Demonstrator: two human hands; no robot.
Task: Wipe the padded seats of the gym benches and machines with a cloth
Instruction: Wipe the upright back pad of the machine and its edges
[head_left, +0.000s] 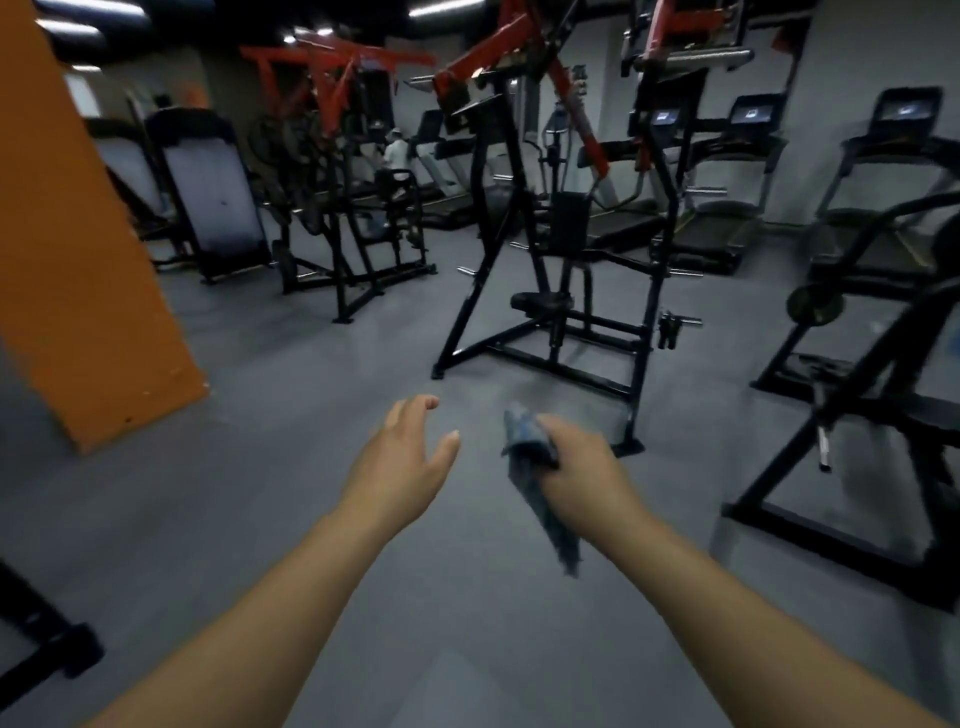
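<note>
While clenched in right grip (576, 462), cloth (540, 478) dangles below

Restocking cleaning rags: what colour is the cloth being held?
Dark blue cloth, in the head view.

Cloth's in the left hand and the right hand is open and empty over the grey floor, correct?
Hands are swapped. The head view shows the crumpled dark blue cloth gripped in the right hand, while the left hand is open and empty over the grey floor.
</note>
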